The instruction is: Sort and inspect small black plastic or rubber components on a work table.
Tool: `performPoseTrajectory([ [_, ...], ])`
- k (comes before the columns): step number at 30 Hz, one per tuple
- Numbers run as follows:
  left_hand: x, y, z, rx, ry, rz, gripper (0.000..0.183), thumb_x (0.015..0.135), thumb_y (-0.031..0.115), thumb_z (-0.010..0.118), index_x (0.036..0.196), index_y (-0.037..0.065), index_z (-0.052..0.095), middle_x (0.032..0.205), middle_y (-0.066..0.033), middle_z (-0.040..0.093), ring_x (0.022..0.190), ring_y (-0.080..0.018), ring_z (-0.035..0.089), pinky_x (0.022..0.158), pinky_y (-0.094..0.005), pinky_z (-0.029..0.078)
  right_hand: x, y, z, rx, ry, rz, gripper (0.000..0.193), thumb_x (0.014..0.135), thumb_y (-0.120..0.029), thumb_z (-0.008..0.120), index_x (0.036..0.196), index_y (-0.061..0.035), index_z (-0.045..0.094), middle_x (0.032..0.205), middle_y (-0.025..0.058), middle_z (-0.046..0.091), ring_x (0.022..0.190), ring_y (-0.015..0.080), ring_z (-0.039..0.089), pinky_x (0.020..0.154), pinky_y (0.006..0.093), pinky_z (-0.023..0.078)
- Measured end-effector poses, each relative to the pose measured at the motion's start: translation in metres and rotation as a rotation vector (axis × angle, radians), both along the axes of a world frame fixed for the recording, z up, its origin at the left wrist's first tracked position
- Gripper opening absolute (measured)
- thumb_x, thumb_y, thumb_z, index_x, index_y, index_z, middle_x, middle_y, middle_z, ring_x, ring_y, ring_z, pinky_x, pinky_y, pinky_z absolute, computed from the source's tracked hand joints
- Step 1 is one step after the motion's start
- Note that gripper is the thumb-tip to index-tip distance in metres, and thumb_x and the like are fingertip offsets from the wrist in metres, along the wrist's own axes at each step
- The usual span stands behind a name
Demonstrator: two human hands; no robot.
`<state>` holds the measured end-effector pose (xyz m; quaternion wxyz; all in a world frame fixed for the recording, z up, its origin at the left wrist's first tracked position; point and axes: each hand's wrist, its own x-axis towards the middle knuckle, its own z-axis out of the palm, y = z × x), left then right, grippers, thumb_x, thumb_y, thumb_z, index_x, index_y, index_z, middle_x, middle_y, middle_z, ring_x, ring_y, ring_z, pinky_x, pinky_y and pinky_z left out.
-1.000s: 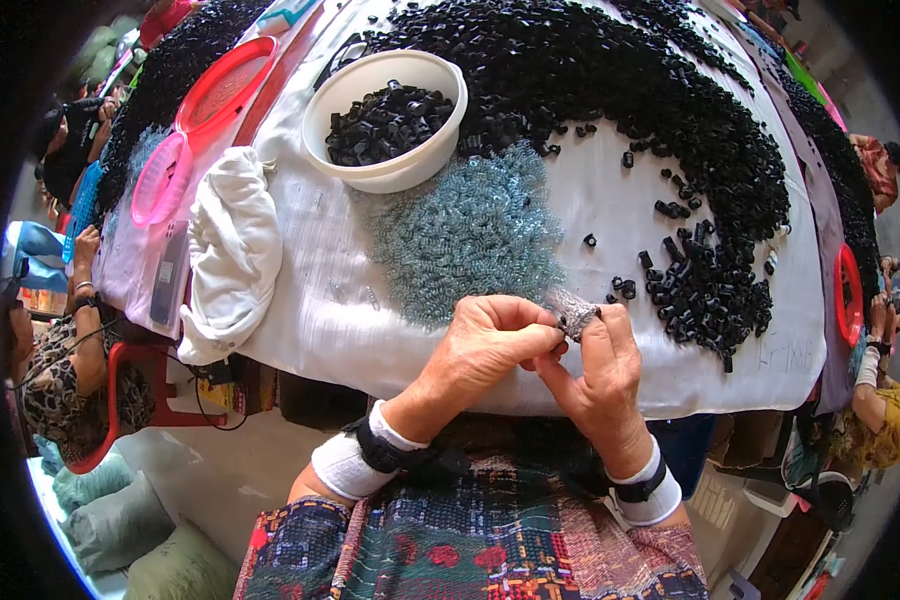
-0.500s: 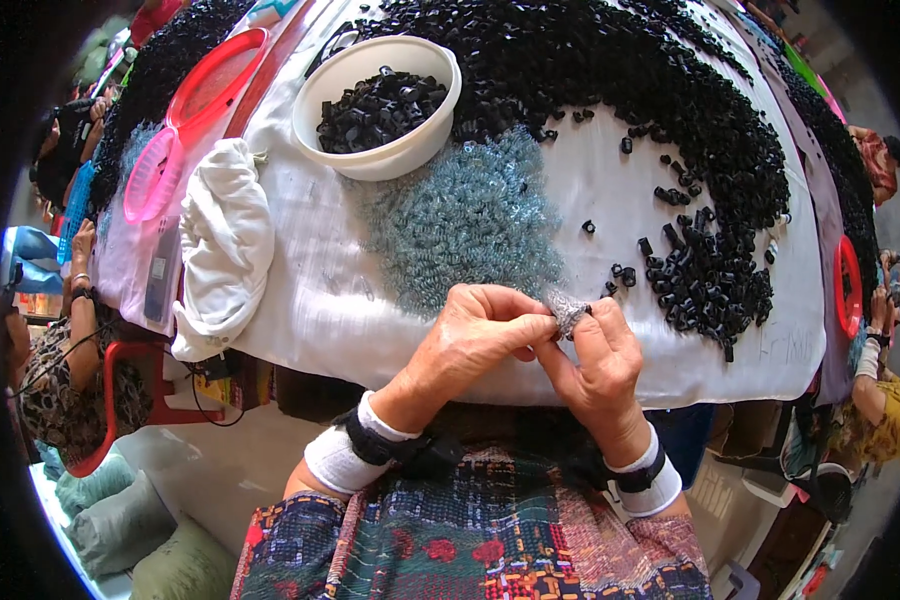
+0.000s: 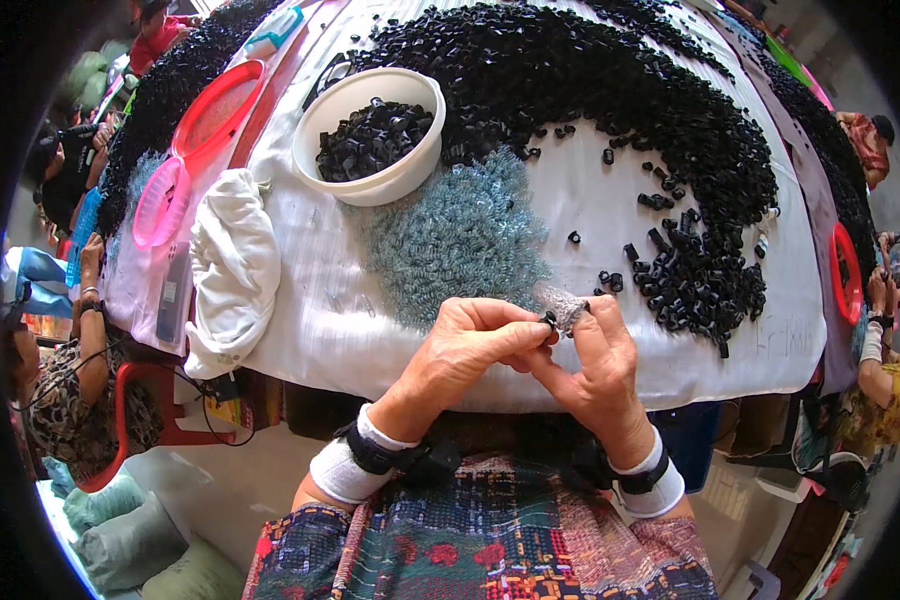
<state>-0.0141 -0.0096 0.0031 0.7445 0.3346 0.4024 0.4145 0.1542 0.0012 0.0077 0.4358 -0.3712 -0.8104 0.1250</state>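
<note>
The left hand [image 3: 470, 345] is closed in a thumb-and-finger pinch on a small black part [image 3: 549, 319], positioned above the near edge of the white cloth [image 3: 660, 375]. The right hand [image 3: 600, 365] is partly closed, with its thumb directed toward the left fingertips; a grey textured piece [image 3: 562, 305] lies against its fingers, but whether it is gripped cannot be determined. Coiled springs [image 3: 455, 245] lie beyond the left hand, beside a white bowl [image 3: 405, 187] containing black pieces [image 3: 375, 140].
</note>
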Motion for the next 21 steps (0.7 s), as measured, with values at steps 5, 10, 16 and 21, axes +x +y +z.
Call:
performPoseTrajectory([
  [5, 0.001, -0.001, 0.007, 0.03, 0.068, -0.017, 0.019, 0.086, 0.01, 0.063, 0.094, -0.006, 0.065, 0.084, -0.0119, 0.067, 0.078, -0.0177, 0.066, 0.073, -0.0276, 0.054, 0.002, -0.002, 0.003, 0.026, -0.026, 0.0, 0.034, 0.061, -0.007, 0.078, 0.087, 0.0055, 0.06, 0.075, 0.0129, 0.054, 0.066, 0.0288, 0.053, 0.055, 0.0363, 0.045],
  [10, -0.002, -0.001, 0.008, -0.103, -0.161, 0.025, 0.02, 0.084, 0.017, 0.067, 0.091, -0.002, 0.068, 0.081, -0.0065, 0.067, 0.071, -0.0111, 0.063, 0.063, -0.023, 0.052, 0.003, 0.0, 0.004, 0.079, -0.022, 0.031, 0.026, 0.061, -0.006, 0.076, 0.078, 0.0031, 0.058, 0.073, 0.0128, 0.053, 0.064, 0.029, 0.052, 0.054, 0.0361, 0.044],
  [16, -0.002, -0.005, 0.002, 0.039, 0.037, -0.064, 0.018, 0.084, 0.016, 0.067, 0.093, 0.0, 0.067, 0.082, -0.0066, 0.067, 0.071, -0.0106, 0.062, 0.061, -0.0225, 0.052, 0.004, -0.004, 0.0, 0.097, -0.089, 0.069, 0.024, 0.062, -0.006, 0.075, 0.074, 0.0017, 0.056, 0.074, 0.0139, 0.053, 0.065, 0.0301, 0.052, 0.055, 0.0373, 0.045],
  [21, -0.009, -0.004, 0.011, -0.001, -0.015, 0.038, 0.022, 0.089, 0.023, 0.062, 0.096, 0.002, 0.066, 0.088, -0.0081, 0.068, 0.076, -0.0125, 0.065, 0.064, -0.0235, 0.053, 0.006, -0.002, 0.005, -0.06, -0.015, 0.042, 0.039, 0.064, -0.006, 0.074, 0.098, 0.006, 0.059, 0.082, 0.0149, 0.055, 0.071, 0.0317, 0.054, 0.061, 0.0383, 0.046],
])
